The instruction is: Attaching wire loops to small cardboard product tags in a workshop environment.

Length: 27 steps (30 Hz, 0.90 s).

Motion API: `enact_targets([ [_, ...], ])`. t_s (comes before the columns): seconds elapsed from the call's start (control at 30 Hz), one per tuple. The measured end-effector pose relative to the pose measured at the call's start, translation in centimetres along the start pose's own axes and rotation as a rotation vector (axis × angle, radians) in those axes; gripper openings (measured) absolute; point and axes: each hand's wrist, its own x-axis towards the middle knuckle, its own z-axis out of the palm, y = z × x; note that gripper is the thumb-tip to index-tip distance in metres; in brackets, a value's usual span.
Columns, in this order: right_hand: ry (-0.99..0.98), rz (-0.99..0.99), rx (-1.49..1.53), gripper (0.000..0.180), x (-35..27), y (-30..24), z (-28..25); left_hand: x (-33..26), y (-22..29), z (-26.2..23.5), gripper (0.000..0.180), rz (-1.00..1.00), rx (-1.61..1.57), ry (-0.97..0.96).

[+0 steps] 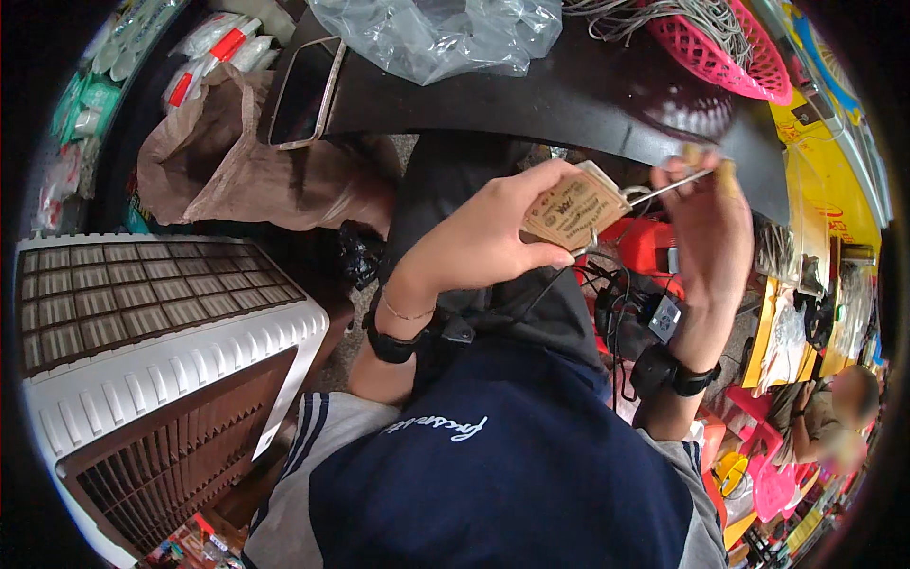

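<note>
My left hand [498,228] is closed around a small stack of tan cardboard tags [571,211] with dark print, held above my lap. A thin pale cord [668,190] stretches straight from the tags' right edge to my right hand [709,223]. The fingers of that hand pinch its far end beside the table edge, slightly blurred, with something yellowish on the fingertips. A short loop of the same pale material shows at the tags' lower corner. I cannot tell how the cord passes through the tags.
A black table [531,109] carries a clear plastic bag [441,33], a phone [308,93] and a pink basket [725,43] of grey cords. On the left are a brown sack [218,156] and a white air cooler [180,370]. Another person [834,417] sits at the right.
</note>
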Motion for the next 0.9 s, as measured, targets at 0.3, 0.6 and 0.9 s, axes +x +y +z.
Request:
enact_targets([
  [0.3, 0.001, -0.447, 0.11, 0.02, -0.4, -6.8, -5.3, 0.7, -0.9, -1.1, 0.067, -0.079, -0.42, -0.107],
  [0.6, 0.205, -0.457, -1.086, 0.012, -3.0, -1.6, 4.2, 0.5, -0.3, -1.0, 0.072, 0.029, -0.286, 0.009],
  [0.9, 0.043, -0.392, -1.266, 0.019, -3.3, 1.1, 6.7, 0.0, 1.0, 0.6, 0.067, 0.087, -0.136, 0.11],
])
